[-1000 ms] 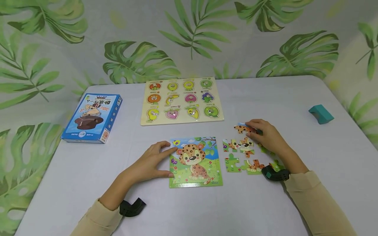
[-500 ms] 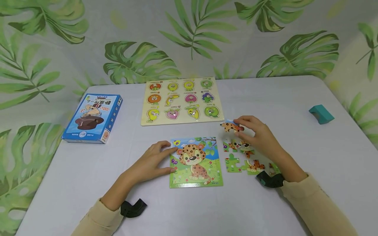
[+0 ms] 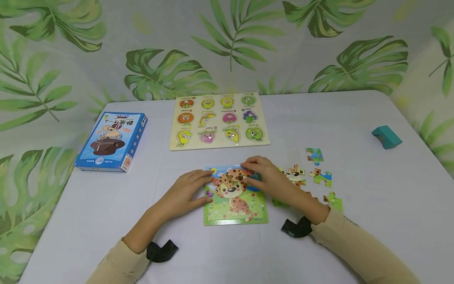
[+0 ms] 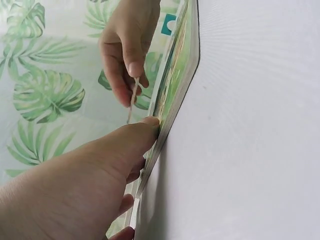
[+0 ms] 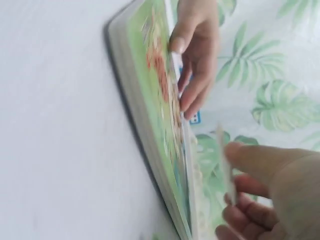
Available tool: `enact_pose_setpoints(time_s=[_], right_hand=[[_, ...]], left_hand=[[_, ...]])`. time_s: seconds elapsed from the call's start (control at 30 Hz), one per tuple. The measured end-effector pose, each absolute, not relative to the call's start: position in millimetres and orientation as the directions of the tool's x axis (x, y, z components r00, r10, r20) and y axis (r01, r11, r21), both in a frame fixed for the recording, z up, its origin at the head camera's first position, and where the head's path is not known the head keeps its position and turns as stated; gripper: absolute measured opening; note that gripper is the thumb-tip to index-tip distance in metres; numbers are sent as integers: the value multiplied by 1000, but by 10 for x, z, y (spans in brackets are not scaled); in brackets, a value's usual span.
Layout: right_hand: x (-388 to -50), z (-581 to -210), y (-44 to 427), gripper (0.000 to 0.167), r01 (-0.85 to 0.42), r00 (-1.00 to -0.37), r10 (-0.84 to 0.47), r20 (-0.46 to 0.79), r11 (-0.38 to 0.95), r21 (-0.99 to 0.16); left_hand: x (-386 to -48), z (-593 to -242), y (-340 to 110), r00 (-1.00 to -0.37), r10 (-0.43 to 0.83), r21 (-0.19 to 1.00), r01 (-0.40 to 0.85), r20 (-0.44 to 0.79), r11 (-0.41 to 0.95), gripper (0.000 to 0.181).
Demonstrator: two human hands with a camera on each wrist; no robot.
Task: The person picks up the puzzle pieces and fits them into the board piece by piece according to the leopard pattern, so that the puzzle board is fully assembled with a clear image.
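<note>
The square leopard picture board lies flat on the white table. Along its left edge, the left hand rests with thumb and fingertips touching the edge; the left wrist view has its thumb on the rim. Above the board's upper right, the right hand pinches a spotted puzzle piece by the edge. That thin piece shows edge-on between thumb and fingers in the right wrist view, raised off the board. Several loose pieces, among them a blue-green one and a leopard-face one, lie right of the board, some partly hidden by the right arm.
A wooden fruit puzzle board lies behind the picture board. At the back left is a blue box with a hat picture, and a teal block sits at the far right. Leafy cloth hangs behind the table.
The right hand has carried the spotted piece leftwards from the loose pieces to over the picture board, uncovering pieces at the right. The left hand has stayed at the board's left edge.
</note>
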State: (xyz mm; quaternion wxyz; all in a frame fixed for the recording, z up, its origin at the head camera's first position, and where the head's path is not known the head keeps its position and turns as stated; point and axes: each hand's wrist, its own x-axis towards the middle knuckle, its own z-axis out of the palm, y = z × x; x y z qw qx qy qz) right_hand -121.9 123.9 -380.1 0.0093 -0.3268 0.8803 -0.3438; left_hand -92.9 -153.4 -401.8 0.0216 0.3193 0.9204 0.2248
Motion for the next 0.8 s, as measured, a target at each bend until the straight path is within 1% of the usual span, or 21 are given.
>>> enact_pose_setpoints(time_s=[0.1,0.2,0.37,0.47,0.67,0.8], right_hand=[[-1238,-3877,1180,41,-555,-789,-592,162,576,-599],[-1258,-3930,1142,42,-561,-786,-600,148,592,-578],[-1287,-3969,1094,40,-611,-759,-628,175,592,-525],[-1302,-3975,1078,40,-636,-741,-645,185,587,-502],[-1329,-3953,1063,38,-644,-726,-668,164,577,-502],[-1346,-3932,1070,39,-633,-727,-671,142,575,-519]], left_hand=[[-933,-4020,-1516,-792,602,413,585,105,698,56],[-937,-4028,-1493,-793,600,401,586,106,704,56],[-949,-4047,-1445,-793,599,383,590,110,711,60],[-969,-4057,-1413,-787,609,351,601,101,718,63],[-1008,-4047,-1371,-773,631,287,622,72,729,62],[-1013,-4020,-1355,-771,633,293,622,67,726,66]])
